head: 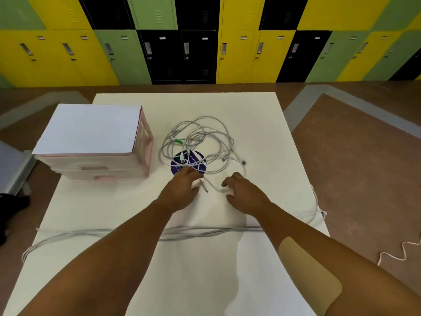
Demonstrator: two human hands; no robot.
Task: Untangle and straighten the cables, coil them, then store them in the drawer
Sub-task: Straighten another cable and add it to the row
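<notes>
A tangle of white cables (200, 142) lies in loose loops at the middle of the white table (262, 124), partly over a round purple sticker (176, 166). My left hand (182, 190) rests just in front of the tangle, fingers pinched on a white cable end (204, 184). My right hand (245, 195) is beside it, fingers closed on the same thin cable near a white connector (224, 189). Several straightened cables (91, 233) lie stretched across the table near me, under my forearms. A pink-and-white drawer unit (95, 142) stands at the left, its drawers closed.
Cable ends hang off the table's right edge (317, 210) and left edge (27, 253). Another white cable (397, 253) lies on the brown floor at the right. Yellow, green and black lockers (200, 42) line the far wall. A grey object (13, 169) stands at the far left.
</notes>
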